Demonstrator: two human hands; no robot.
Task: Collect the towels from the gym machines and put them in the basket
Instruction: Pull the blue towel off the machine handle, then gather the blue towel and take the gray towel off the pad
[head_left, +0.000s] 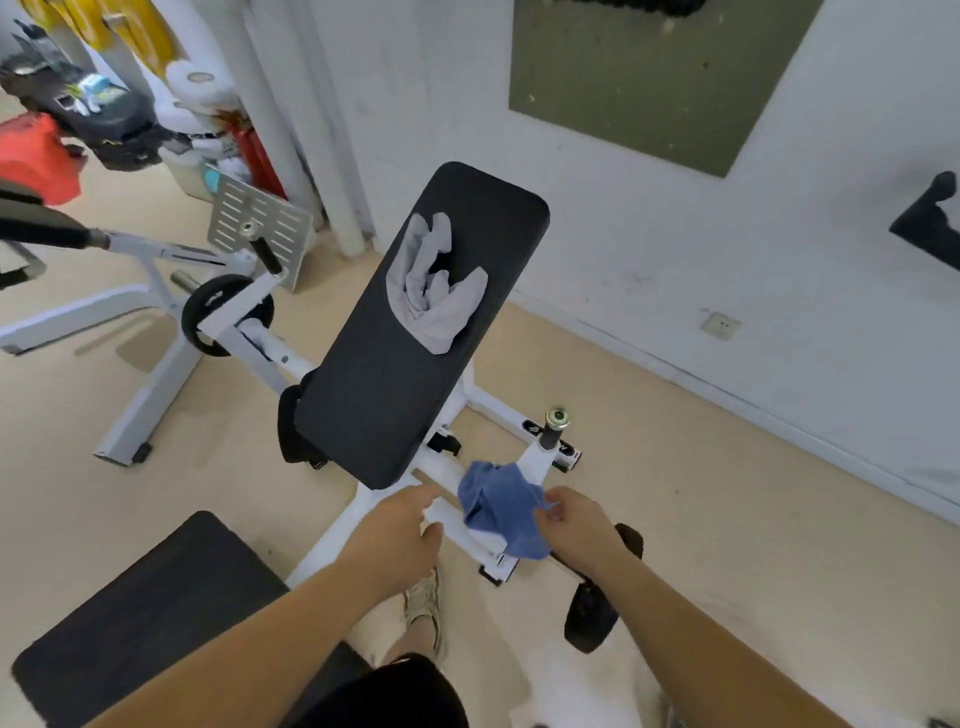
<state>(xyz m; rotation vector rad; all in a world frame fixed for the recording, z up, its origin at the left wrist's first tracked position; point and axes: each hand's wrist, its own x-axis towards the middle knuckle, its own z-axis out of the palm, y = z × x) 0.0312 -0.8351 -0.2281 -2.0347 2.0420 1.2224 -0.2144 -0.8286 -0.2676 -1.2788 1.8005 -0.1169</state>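
Pale beige flooring (701, 519) and a scuffed white wall (623, 234) frame a white-framed gym machine (485, 402), and everything below is placed relative to its slanted black padded backrest (415, 353). Left of the backrest stands a second white steel machine (156, 322) carrying a round black weight plate (208, 306). Below and to the left of the backrest lies a flat black padded seat (156, 613).

On the upper half of the backrest sits a crumpled light grey cloth towel (434, 291), untouched and well apart from both hands. Just below the backrest's lower right corner, a bunched blue cloth towel (501, 506) is draped over the machine's white frame bar, beneath an upright black-gripped handle post (553, 428).

The person's right hand (576, 525) is at the blue towel's right edge, thumb and fingers pinched together on the fabric. The left hand (405, 525) hangs just below the backrest's lower edge, near the towel but not touching it, fingers loosely apart and holding nothing.

No basket appears anywhere in view, so how many towels have gone into it cannot be told. By my judgement the collecting is under way: the blue towel is being taken, the grey one remains, and carrying both to the basket is yet to come.
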